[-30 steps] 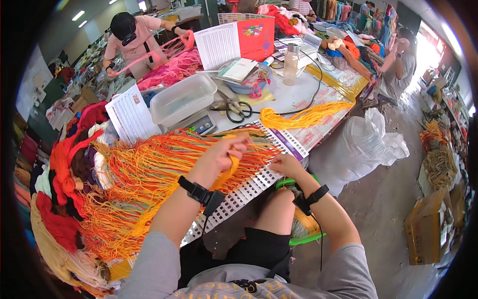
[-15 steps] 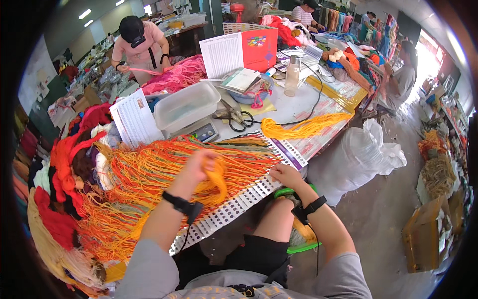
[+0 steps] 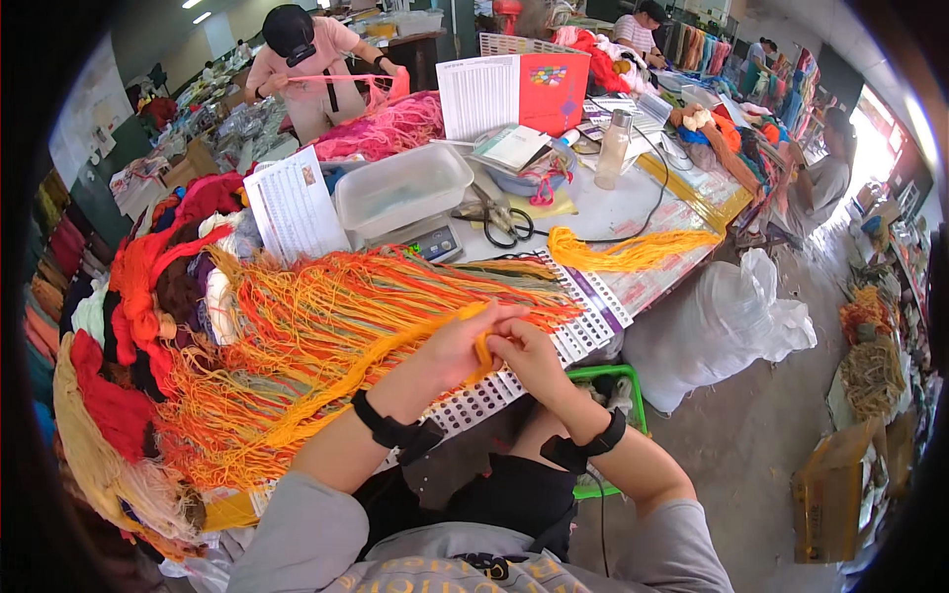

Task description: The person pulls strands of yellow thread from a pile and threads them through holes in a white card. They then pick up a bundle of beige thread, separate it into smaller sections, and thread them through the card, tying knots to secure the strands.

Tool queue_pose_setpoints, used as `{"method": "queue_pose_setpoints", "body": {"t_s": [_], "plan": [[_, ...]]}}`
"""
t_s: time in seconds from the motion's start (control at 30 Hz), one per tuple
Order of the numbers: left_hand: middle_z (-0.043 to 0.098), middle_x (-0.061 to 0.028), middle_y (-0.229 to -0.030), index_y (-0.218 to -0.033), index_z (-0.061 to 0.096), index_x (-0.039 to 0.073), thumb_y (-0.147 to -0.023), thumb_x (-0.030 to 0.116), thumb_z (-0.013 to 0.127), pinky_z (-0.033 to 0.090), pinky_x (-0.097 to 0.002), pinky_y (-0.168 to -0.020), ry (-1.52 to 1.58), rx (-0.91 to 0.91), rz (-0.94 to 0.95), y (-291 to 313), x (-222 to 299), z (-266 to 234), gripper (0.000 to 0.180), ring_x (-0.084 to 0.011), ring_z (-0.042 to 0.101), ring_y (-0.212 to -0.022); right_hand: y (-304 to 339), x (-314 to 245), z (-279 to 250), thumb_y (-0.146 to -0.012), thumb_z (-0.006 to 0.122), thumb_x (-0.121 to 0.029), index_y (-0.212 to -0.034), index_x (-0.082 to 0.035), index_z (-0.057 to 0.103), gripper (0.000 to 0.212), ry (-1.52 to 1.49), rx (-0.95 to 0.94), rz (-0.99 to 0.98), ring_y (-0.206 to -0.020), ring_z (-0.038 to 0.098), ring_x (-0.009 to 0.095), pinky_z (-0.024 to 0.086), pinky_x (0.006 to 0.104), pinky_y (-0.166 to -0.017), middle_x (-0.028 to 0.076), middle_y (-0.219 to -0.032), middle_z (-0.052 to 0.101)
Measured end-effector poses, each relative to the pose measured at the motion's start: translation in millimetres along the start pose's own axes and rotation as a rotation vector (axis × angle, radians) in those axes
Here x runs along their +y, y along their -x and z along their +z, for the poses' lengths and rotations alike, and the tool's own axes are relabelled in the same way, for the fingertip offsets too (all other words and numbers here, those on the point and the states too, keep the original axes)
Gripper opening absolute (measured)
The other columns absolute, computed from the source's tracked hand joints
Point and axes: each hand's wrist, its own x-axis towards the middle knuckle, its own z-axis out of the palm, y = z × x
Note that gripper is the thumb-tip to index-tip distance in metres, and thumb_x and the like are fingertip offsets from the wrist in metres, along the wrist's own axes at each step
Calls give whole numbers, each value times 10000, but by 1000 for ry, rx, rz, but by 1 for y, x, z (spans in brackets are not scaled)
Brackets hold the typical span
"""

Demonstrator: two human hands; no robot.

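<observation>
A bundle of yellow-orange yarn (image 3: 381, 353) runs across the spread threads from lower left up to my hands. My left hand (image 3: 465, 341) is closed around its upper end, over the front edge of the table. Close against it, my right hand (image 3: 526, 354) pinches a short loop of the same yarn. Beneath both hands lies a long white card strip (image 3: 457, 413) with rows of punched holes. Orange, yellow and olive threads (image 3: 326, 306) fan out leftward from it. A separate yellow yarn hank (image 3: 633, 252) rests on the table to the right.
Behind the threads stand a clear plastic box (image 3: 400, 193) on a scale (image 3: 435, 244), scissors (image 3: 507, 229) and a bottle (image 3: 613, 153). Coloured yarn heaps (image 3: 148, 287) line the left. A white sack (image 3: 712, 326) and green basket (image 3: 633, 390) are below right. A co-worker (image 3: 301, 69) handles pink yarn.
My left hand has moved right with the yellow-orange yarn, stretching it out behind. My right hand has come left from the strip's edge and now grips the yarn beside the left.
</observation>
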Motion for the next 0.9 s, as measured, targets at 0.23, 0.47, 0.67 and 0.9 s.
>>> {"method": "queue_pose_setpoints", "body": {"t_s": [0.23, 0.47, 0.67, 0.9], "plan": [[561, -112, -1069, -1148, 500, 11, -943, 364, 304, 466, -337, -731, 154, -20, -17, -15, -1, -1, 453, -213, 558, -921, 5, -4, -10, -910, 457, -139, -880, -29, 479, 116, -253, 38, 25, -632, 585, 109, 415, 190, -533, 38, -725, 559], [564, -107, -1073, -1130, 514, 14, -944, 344, 307, 471, -353, -731, 146, -13, 29, -12, -3, 1, 432, -226, 564, -904, 6, -12, -9, -903, 472, -124, -890, -34, 494, 93, -413, 83, 120, -607, 558, 88, 424, 197, -552, 21, -714, 538], [566, -104, -1045, -1106, 523, 14, -945, 311, 329, 469, -329, -721, 149, 51, 36, -12, -2, 19, 390, -195, 560, -862, 7, -6, -15, -897, 497, -164, -886, -39, 513, 126, -380, 70, 87, -612, 531, 96, 417, 216, -586, 36, -797, 562], [541, 9, -732, -1014, 553, 34, -894, 266, 479, 274, -179, -399, 229, 277, 39, 33, 41, -76, 271, -34, 341, -445, 41, 6, -168, -858, 526, -199, -867, -52, 534, 147, -995, 295, -271, -836, 533, 171, 429, 323, -804, 49, -845, 554]]}}
